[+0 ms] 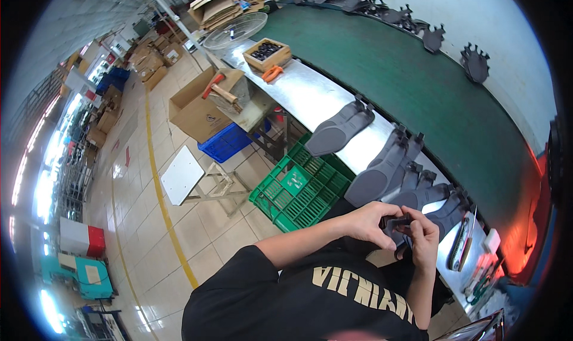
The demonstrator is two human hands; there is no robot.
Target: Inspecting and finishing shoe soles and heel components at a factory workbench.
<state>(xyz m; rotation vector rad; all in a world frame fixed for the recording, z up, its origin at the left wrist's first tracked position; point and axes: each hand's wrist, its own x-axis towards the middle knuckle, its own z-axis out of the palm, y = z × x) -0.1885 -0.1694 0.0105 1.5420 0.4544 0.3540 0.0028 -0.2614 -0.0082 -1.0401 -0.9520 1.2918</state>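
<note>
Both of my hands meet in front of my body at the near edge of the metal bench. My left hand curls its thumb and fingers around a small dark curved piece, whose kind is partly covered by the fingers. From the other side my right hand pinches the same piece. Just beyond the hands lie several dark grey shoe soles with raised strap ends. Farther along the bench rests another pair of grey soles.
A green conveyor belt runs behind the metal bench, with soles along its far side. On the bench are a wooden box, orange-handled tool and cutters. A green crate and white-topped stool stand left.
</note>
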